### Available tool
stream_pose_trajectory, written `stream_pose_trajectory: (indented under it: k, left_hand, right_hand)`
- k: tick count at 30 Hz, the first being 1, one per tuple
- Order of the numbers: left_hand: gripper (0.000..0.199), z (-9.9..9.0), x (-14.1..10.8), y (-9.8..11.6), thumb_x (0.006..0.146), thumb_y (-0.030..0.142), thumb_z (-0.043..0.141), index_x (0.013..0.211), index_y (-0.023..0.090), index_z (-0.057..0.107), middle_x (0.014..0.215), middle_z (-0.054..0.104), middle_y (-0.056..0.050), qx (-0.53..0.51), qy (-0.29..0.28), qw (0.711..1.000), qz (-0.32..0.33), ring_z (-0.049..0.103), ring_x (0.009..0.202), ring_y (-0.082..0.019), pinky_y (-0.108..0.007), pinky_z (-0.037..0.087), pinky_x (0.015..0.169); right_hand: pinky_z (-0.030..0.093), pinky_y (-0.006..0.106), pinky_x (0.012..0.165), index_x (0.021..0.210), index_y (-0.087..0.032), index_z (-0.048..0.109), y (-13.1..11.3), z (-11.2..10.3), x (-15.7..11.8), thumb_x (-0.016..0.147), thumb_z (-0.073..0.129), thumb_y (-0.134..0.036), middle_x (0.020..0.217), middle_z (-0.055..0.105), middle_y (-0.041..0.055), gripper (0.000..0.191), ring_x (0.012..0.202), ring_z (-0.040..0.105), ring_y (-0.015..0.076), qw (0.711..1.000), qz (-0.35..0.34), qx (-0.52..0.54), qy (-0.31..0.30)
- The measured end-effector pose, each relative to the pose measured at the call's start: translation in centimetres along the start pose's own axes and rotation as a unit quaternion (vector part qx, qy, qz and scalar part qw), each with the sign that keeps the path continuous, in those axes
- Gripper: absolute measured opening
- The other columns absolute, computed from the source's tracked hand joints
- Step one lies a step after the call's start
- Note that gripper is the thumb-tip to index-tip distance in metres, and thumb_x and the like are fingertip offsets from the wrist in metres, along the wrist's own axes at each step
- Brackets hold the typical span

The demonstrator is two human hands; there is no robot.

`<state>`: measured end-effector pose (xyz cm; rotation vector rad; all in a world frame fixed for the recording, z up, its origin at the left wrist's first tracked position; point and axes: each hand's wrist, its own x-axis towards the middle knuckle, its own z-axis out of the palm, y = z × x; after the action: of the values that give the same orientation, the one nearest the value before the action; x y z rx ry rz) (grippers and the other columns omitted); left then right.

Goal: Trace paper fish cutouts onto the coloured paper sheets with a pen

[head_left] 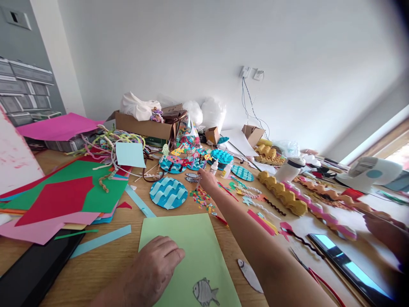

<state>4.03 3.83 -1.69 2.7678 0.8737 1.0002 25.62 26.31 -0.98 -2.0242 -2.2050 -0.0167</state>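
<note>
My left hand (156, 266) rests loosely curled on a light green sheet of paper (179, 232), and nothing shows in it. On that sheet, to its right, is a grey striped fish cutout (205, 292). My right hand (207, 180) reaches across the table, its fingers closed around something slim that I cannot make out. Just beyond its fingers lie small grey fish cutouts (192, 177). Two white glue bottles (214, 166) stand behind it. Colourful paper bits (200, 198) are scattered below it. A blue disc with wavy strips (168, 193) lies to its left.
Stacked coloured paper (107, 189) and a dark tablet (38, 268) lie left. Egg-carton strips (283, 194), red-handled scissors (308, 268) and a phone (348, 266) are right. Another person's hand (386, 234) is at the far right. A cardboard box (142, 128) stands behind.
</note>
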Motion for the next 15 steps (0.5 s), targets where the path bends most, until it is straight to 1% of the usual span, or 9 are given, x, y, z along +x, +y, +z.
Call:
stream_pose_trajectory:
  k: [3, 7, 15]
  left_hand:
    - [0.032, -0.01, -0.04, 0.01, 0.080, -0.001, 0.032, 0.089, 0.017, 0.057, 0.071, 0.059, -0.004, -0.004, 0.004, 1.000, 0.000, 0.053, 0.065, -0.017, -0.026, 0.047, 0.058]
    - [0.032, -0.08, -0.06, 0.05, 0.079, -0.001, 0.032, 0.088, 0.017, 0.056, 0.070, 0.059, -0.004, -0.001, -0.004, 1.000, 0.001, 0.053, 0.064, -0.017, -0.026, 0.047, 0.059]
    - [0.031, 0.39, -0.18, -0.04, 0.078, -0.002, 0.033, 0.087, 0.017, 0.056, 0.070, 0.059, -0.003, 0.004, 0.005, 1.000, 0.000, 0.054, 0.064, -0.017, -0.026, 0.046, 0.058]
  right_hand:
    - [0.051, 0.038, 0.080, 0.116, -0.017, 0.054, -0.16, 0.20, -0.14, 0.090, 0.053, -0.031, 0.115, 0.057, 0.0076, 0.030, 0.096, 0.059, 0.0189, 1.000, -0.005, 0.001, -0.009]
    - [0.051, 0.039, 0.080, 0.117, -0.016, 0.053, -0.35, 0.30, -0.30, 0.090, 0.053, -0.031, 0.115, 0.057, 0.0077, 0.031, 0.096, 0.059, 0.0191, 0.999, -0.031, 0.000, -0.018]
    - [0.051, 0.039, 0.081, 0.117, -0.016, 0.053, -0.36, 0.22, 0.22, 0.090, 0.053, -0.031, 0.115, 0.056, 0.0079, 0.031, 0.097, 0.059, 0.0194, 0.991, -0.118, -0.032, -0.048]
